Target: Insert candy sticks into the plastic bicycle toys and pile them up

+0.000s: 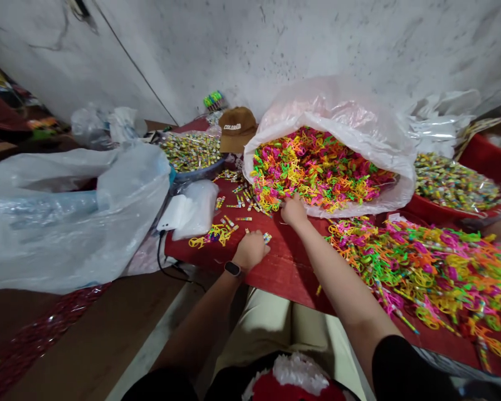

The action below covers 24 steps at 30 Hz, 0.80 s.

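Head view, looking down past the person's lap at a desk (288, 273) under a red cover. Left hand (250, 250), a black smartwatch (232, 269) on its wrist, rests curled and narrow on the desk, its fingertips at a small wrapped candy stick (267, 238); whether it is pinched or only touched cannot be told. Right hand (294, 210) reaches forward, fingers gathered narrow and pointing down at the lip of a white plastic sack (329, 111), right against the neon plastic loops (317, 170) heaped inside; any hold there cannot be made out. More candy sticks lie scattered between the hands and a blue basin (198, 175) of the same sticks, with a tangled pile of loops (421, 267) on the desk to the right. Judged by their look, the loops would snag on one another, so drawing single pieces from the heap's edge with the fingertips should work better than grabbing handfuls; the sticks are small enough to need a tight pinch
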{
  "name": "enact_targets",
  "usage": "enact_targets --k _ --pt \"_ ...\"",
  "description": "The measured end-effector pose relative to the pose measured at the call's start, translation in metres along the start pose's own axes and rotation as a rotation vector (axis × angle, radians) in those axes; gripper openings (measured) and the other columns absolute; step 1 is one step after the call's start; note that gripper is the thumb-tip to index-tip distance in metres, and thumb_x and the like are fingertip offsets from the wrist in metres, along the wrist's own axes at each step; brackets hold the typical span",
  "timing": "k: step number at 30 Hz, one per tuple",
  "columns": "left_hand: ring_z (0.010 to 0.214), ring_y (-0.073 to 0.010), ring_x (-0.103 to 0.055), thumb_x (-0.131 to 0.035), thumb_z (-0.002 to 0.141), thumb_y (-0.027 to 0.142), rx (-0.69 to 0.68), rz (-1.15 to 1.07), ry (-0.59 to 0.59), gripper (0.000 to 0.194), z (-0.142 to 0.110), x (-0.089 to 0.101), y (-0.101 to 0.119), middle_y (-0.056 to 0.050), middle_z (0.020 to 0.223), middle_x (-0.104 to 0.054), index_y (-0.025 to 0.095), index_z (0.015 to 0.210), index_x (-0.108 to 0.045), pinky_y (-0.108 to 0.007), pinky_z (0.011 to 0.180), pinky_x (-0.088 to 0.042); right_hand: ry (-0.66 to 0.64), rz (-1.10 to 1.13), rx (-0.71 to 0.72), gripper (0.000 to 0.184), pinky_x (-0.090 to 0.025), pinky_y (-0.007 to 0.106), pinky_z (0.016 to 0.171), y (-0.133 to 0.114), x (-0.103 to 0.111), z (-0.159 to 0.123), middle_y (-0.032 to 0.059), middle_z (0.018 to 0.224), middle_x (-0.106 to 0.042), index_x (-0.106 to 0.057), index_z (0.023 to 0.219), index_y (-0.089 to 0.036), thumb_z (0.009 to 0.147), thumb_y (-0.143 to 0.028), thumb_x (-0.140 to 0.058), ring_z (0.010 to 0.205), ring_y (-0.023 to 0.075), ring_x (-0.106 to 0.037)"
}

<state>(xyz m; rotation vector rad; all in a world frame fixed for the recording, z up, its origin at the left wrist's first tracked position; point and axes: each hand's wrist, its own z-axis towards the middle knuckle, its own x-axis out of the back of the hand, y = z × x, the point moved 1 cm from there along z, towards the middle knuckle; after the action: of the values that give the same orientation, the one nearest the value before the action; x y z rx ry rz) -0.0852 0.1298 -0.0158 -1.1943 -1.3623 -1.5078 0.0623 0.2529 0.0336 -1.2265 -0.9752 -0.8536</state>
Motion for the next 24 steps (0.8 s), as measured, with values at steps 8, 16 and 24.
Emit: enact_targets --k 8,16,24 --pt "0.100 -0.0263 -0.069 -0.055 0.097 0.016 0.036 -0.209 0.170 0.009 -0.041 -0.006 -0.005 -0.015 0.107 -0.065 0.017 0.106 -0.051 -0.038 0.090 -0.054 0.098 0.030 0.050 0.033 -0.049 0.033 0.101 0.021 0.019 -0.037 0.0188 0.116 -0.072 -0.072 0.120 -0.008 0.100 -0.019 -0.049 0.109 0.0274 -0.067" --pt "0.080 -0.0266 -0.074 -0.049 0.100 0.020 0.340 -0.244 0.217 0.019 -0.035 0.001 -0.031 -0.012 0.088 -0.071 0.013 0.117 -0.049 -0.032 0.069 -0.051 0.105 0.014 -0.023 0.047 -0.045 0.041 0.112 0.055 0.025 -0.052 0.0203 0.134 -0.062 -0.066 0.140 -0.013 0.093 -0.021 -0.062 0.125 0.0325 -0.061" --pt "0.094 -0.0330 -0.076 -0.051 0.104 0.031 0.388 -0.071 0.179 0.026 -0.025 -0.009 -0.006 -0.023 0.100 -0.075 0.009 0.118 -0.051 -0.034 0.078 -0.053 0.053 -0.007 -0.219 0.064 -0.047 0.055 0.107 0.056 0.017 0.001 0.0276 0.156 -0.039 -0.044 0.162 -0.024 0.102 -0.041 -0.061 0.129 0.0407 -0.062"
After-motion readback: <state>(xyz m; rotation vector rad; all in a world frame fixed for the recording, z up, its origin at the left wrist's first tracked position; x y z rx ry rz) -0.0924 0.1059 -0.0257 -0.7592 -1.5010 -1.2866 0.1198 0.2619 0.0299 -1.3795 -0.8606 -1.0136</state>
